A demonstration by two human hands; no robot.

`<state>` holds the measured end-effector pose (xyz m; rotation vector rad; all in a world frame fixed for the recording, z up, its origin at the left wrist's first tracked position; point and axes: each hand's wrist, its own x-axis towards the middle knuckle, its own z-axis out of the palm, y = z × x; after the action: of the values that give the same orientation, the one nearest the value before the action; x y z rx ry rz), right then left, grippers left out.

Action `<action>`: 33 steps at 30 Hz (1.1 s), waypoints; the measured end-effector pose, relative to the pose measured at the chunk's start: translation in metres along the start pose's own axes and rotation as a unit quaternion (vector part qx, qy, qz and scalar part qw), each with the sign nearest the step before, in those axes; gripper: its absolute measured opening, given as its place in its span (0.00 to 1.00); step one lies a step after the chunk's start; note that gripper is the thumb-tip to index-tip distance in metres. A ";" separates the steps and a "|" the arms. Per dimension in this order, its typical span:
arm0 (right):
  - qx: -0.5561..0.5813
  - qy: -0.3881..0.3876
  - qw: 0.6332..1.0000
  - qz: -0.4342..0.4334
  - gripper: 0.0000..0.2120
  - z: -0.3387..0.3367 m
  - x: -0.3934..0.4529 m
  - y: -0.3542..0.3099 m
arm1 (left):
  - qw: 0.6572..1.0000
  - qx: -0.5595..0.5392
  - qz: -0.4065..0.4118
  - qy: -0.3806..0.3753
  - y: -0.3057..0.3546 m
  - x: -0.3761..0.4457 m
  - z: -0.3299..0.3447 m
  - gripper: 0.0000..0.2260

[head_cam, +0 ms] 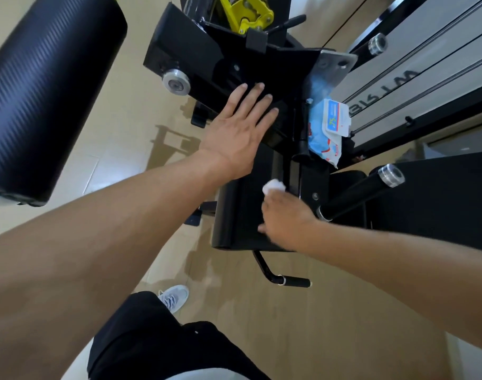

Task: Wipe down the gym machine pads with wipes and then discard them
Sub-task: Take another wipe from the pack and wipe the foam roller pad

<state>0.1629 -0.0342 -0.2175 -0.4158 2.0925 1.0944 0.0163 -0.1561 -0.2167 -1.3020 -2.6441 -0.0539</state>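
A black seat pad (242, 215) of the gym machine lies below me at centre. My right hand (287, 219) grips a crumpled white wipe (274, 186) and holds it against the pad's far right part. My left hand (238, 130) lies flat with straight, spread fingers on the black back pad (207, 53) beyond the seat. A light blue pack of wipes (326, 127), its white flap lifted, rests on the machine frame to the right of my left hand.
A large black roller pad (48, 97) hangs at the left. Yellow machine parts (245, 12) sit at the top. A black handle (286, 281) sticks out below the seat. Grey weight-stack panels (426, 64) and another black pad (437, 198) are at the right. Tan floor surrounds my shoe (174, 297).
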 end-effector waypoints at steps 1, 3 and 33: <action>-0.011 0.009 0.999 -0.038 0.27 0.002 -0.014 -0.011 | 1.000 -0.007 -0.001 -0.007 0.000 -0.001 -0.003 0.38; -0.031 0.024 0.994 -0.098 0.18 -0.001 -0.039 -0.025 | 1.000 -0.009 -0.003 -0.023 0.001 -0.003 -0.009 0.39; 0.857 0.396 0.195 0.265 0.09 -0.135 -0.050 0.245 | 0.715 -0.697 -0.058 -0.023 -0.116 0.149 -0.135 0.03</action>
<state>-0.0042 -0.0016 0.0101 1.2076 2.6203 -2.1464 -0.1431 -0.1265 -0.0495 -1.2521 -2.4795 -2.3919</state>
